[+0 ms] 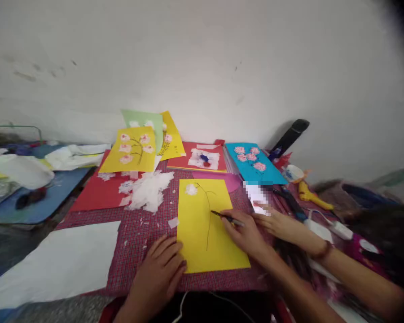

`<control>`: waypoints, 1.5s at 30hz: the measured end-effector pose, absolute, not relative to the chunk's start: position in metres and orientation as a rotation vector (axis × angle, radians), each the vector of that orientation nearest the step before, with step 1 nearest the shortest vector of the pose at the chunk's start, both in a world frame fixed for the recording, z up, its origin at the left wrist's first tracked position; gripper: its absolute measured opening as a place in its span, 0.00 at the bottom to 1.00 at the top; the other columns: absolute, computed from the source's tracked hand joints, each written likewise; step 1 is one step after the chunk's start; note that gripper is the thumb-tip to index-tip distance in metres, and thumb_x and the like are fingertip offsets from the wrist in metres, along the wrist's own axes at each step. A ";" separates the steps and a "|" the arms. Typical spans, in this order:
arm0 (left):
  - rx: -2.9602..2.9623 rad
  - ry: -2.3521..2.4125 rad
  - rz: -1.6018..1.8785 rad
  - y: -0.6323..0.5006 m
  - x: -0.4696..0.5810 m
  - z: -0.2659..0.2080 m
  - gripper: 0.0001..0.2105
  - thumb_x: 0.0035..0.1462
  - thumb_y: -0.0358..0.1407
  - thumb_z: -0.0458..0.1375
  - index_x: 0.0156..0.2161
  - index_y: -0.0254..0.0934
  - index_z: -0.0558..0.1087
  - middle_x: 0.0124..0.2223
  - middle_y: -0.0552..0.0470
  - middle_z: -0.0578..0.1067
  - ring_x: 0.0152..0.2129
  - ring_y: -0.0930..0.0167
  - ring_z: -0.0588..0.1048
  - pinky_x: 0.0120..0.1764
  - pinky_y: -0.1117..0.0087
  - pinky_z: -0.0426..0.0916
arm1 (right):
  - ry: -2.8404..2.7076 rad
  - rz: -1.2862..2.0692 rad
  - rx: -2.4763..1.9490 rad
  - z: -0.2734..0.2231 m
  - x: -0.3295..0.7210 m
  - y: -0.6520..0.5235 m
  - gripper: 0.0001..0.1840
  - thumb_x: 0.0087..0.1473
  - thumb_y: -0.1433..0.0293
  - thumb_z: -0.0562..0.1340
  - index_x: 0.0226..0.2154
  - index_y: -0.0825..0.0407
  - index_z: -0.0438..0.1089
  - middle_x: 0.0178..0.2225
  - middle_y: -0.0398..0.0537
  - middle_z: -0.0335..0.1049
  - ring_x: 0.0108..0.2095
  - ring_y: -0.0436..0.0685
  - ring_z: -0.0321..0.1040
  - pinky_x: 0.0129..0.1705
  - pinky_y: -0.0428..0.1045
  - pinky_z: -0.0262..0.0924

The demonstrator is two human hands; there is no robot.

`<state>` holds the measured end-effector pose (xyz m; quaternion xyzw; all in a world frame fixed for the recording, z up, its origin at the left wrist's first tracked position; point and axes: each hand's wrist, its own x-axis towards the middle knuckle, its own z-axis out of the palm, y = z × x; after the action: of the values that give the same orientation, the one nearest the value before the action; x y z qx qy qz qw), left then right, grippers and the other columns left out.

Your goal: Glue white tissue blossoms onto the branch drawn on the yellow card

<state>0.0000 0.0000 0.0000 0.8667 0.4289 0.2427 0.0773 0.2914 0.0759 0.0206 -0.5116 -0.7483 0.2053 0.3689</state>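
Evidently, the person's left hand [164,264] rests with loosely spread fingers, gripping nothing, against the lower left edge of a bright yellow rectangular paper sheet [193,233] on the worktop [128,264], under checked woven cloth. The right hand [247,235] pinches a slim dark pen [226,217], its tip near a thin, curving drawn stem [208,231]. That stem and its upper twigs are drawn, and one puffy white bloom [191,189] sits at top left; the remainder is bare, so the piece seems early. Left of the sheet spreads a ragged, fluffy white heap [150,193]; to the right reaches another person's hand [265,220]. Farther back, a yellow card [134,134] and a smooth blue card [272,170], each bearing several pinkish blossoms, look more complete.
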 end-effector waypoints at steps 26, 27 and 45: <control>2.634 1.267 0.706 -0.001 -0.002 0.000 0.06 0.63 0.31 0.55 0.43 0.41 0.74 0.52 0.50 0.76 0.54 0.62 0.70 0.59 0.46 0.64 | -1.901 0.540 -1.341 0.012 0.293 0.073 0.10 0.58 0.72 0.59 0.41 0.48 0.74 0.39 0.50 0.79 0.38 0.58 0.76 0.39 0.53 0.69; 2.635 1.264 0.701 0.000 -0.002 0.000 0.06 0.63 0.31 0.55 0.43 0.41 0.74 0.52 0.50 0.76 0.54 0.62 0.70 0.60 0.46 0.64 | -1.901 0.538 -1.349 0.012 0.293 0.073 0.10 0.58 0.71 0.59 0.41 0.48 0.74 0.39 0.50 0.79 0.38 0.58 0.76 0.39 0.53 0.69; 2.662 1.259 0.660 0.000 -0.004 -0.002 0.07 0.63 0.31 0.56 0.44 0.42 0.75 0.53 0.50 0.76 0.55 0.62 0.70 0.60 0.47 0.63 | -1.890 0.537 -1.438 0.018 0.302 0.065 0.09 0.59 0.70 0.58 0.38 0.49 0.74 0.34 0.48 0.78 0.33 0.56 0.75 0.36 0.51 0.67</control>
<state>-0.0041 -0.0001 -0.0019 0.8804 0.4165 0.2182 0.0619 0.3024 0.0652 0.0176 -0.5541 -0.7282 0.2071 0.3462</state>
